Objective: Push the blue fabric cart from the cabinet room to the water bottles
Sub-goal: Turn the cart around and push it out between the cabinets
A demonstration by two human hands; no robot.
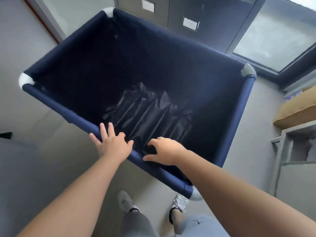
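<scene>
Cart [56,103] near rail: left hand [113,142] flat, right hand [166,152] curled.

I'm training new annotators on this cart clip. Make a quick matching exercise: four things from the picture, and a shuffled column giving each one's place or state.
Things:
1. left hand
2. right hand
3. black plastic sheet
4. grey cabinet

Place or state:
A. crumpled inside the blue fabric cart
B. fingers spread flat over the near rail
C. beyond the cart's far side
D. fingers curled over the near rail

Pairs: 1-B, 2-D, 3-A, 4-C
</scene>
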